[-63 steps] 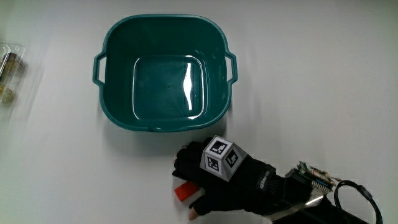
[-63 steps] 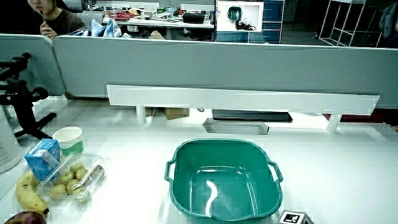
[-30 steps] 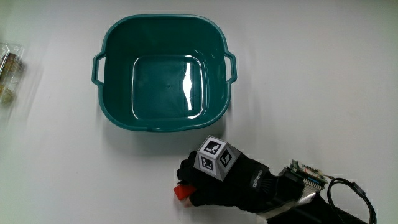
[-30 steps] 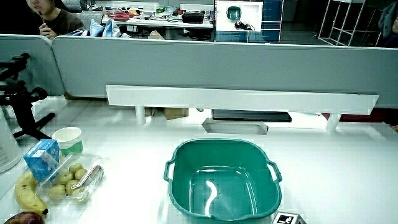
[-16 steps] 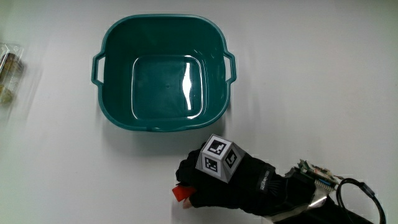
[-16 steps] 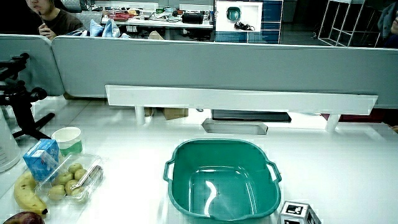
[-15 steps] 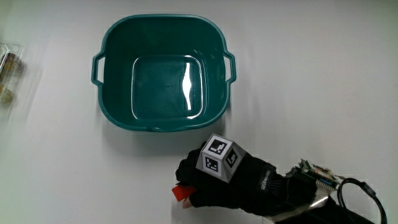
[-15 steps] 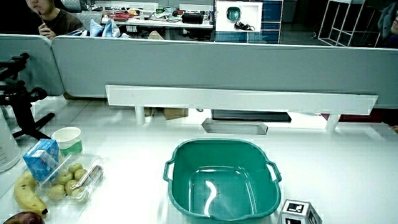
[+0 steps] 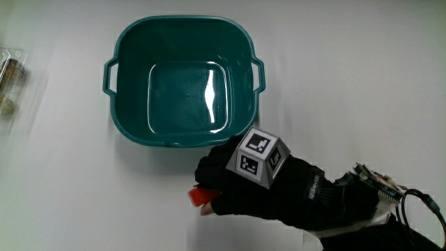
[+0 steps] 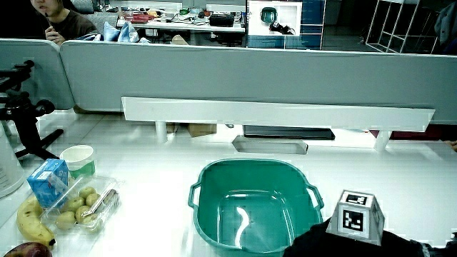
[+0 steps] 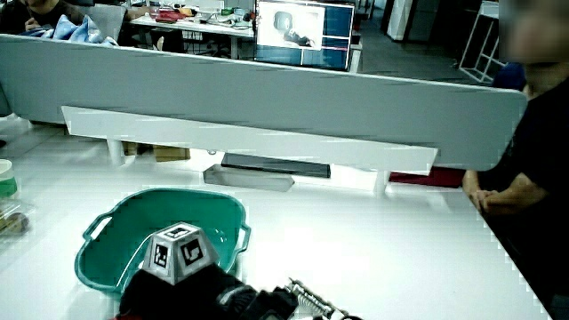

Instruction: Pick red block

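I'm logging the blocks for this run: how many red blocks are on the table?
1. The red block sits in the grip of the hand, beside the teal basin and nearer to the person. More could be hidden under the hand.

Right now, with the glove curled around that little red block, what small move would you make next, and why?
Probably lift it straight up a little. In the main view the hand is curled over the red block, which sits just nearer the person than the green tub. Whether the block is off the table yet cannot be told, so a short lift would confirm the hold.
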